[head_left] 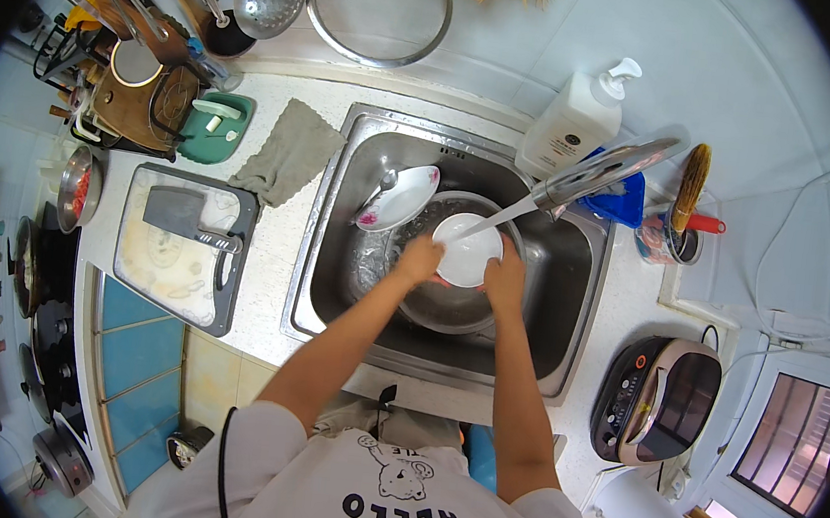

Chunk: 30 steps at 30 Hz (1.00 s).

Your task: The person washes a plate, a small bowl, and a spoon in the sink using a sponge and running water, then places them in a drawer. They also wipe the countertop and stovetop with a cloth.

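Both of my hands hold a small white bowl (469, 253) under a stream of water from the metal faucet (604, 165). My left hand (422, 261) grips its left rim, and my right hand (506, 275) has the right rim. Beneath the bowl, a large round metal basin (446, 323) stands in the stainless steel sink (562, 288). An oval white dish with pink flower decoration (407, 200) leans in the sink's upper left, with a metal spoon (388, 180) at its left edge. The undersides of my fingers are partly hidden by the bowl.
Left of the sink lie a grey cloth (294, 150) and a cutting board (178, 266) with a cleaver (179, 214) on it. A white pump bottle (572, 120), a blue holder (624, 200) and a jar with a brush (691, 181) stand behind and right. A black appliance (660, 402) sits at right.
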Motion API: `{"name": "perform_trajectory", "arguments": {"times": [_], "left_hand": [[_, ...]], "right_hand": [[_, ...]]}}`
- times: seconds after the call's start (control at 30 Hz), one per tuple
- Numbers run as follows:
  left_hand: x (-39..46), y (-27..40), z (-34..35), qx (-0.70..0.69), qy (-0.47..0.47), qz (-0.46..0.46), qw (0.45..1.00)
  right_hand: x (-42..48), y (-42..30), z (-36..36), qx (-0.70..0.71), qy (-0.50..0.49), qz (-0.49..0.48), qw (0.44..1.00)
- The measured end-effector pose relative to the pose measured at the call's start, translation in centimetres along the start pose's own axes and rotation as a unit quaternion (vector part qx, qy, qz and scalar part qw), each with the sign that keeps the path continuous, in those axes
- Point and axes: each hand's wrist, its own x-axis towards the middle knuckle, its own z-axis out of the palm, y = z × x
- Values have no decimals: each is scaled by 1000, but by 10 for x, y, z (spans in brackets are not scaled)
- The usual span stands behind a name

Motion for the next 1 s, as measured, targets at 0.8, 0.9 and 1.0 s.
{"name": "perform_trajectory", "arguments": {"times": [0.8, 0.9, 1.0], "left_hand": [[-39, -6, 7, -348, 97, -8, 932], [-51, -9, 0, -278, -12, 52, 959], [-73, 17, -13, -241, -90, 93, 962]], "right_hand": [[-45, 3, 65, 55, -24, -222, 973], [6, -13, 70, -55, -122, -211, 968], [48, -17, 60, -4, -377, 6, 926]]}}
